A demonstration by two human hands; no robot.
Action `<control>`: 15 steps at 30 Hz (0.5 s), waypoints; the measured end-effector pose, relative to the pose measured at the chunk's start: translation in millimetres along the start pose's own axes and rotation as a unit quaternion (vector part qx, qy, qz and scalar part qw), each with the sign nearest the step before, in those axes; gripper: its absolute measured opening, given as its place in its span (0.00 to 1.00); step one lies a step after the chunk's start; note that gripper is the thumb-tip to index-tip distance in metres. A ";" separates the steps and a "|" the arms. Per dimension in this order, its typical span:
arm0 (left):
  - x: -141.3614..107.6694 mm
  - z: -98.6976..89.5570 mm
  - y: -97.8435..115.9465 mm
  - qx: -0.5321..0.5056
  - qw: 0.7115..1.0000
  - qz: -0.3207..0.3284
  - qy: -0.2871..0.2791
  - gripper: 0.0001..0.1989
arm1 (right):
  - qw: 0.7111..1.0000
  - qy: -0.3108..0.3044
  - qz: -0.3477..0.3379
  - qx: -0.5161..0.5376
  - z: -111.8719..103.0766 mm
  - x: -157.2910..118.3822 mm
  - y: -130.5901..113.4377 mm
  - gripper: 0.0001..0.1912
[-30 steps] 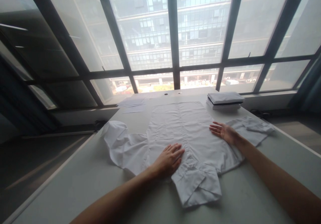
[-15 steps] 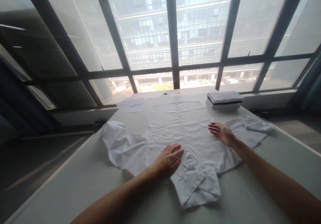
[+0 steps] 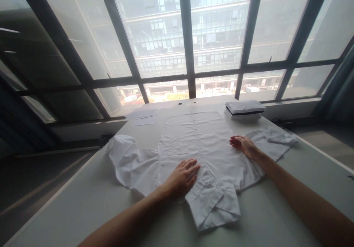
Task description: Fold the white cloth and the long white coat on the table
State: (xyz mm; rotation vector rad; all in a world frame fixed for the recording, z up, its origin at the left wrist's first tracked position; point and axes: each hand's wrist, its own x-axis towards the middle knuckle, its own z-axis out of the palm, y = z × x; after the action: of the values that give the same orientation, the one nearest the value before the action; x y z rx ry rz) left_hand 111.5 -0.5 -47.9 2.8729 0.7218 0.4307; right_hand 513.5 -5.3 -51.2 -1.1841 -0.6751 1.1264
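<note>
A white long-sleeved shirt [image 3: 210, 140] lies spread on the white table, its collar [image 3: 212, 206] towards me and its hem at the far side. One sleeve [image 3: 138, 164] bunches out to the left. The other sleeve [image 3: 272, 141] reaches right, partly behind my right forearm. My left hand [image 3: 184, 175] rests flat on the shirt front, just left of the button placket, fingers stretched out. Over the shirt's right side is my right hand [image 3: 245, 146], its fingers a little bent and apart from the thumb, with nothing seen in them.
At the table's far right stands a stack of folded white cloth with a dark layer [image 3: 245, 109]. Several white sheets [image 3: 143, 116] lie at the far left. The table [image 3: 91, 195] reaches to tall windows [image 3: 215, 29] at the back.
The view has shifted slightly, so the scene sits a little further left. My right hand's fingers have bent inwards a bit. My left hand stays on the shirt.
</note>
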 end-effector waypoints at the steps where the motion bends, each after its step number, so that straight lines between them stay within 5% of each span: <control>1: 0.2 -0.1 0.0 0.000 1.000 -0.002 -0.002 0.25 | 1.000 -0.003 0.003 0.008 -1.5 1.0 0.0 0.07; 8: 1.4 -2.9 1.2 -0.005 1.000 -0.010 -0.009 0.24 | 1.000 0.009 -0.018 -0.005 9.2 -4.5 -0.5 0.05; 11: 1.1 -1.9 0.5 -0.002 1.000 -0.007 -0.009 0.24 | 0.985 -0.173 0.007 0.011 24.5 -26.1 -11.3 0.13; 15: 0.4 0.2 -0.6 0.000 1.000 0.001 0.001 0.25 | 0.887 -0.439 0.135 -0.039 39.7 -55.7 -23.5 0.25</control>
State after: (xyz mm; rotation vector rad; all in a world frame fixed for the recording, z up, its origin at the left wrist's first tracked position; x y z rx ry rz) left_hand 111.6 0.2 -48.1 2.8747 0.7197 0.4343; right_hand 466.9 -42.1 -9.8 -0.7976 -1.2708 1.9173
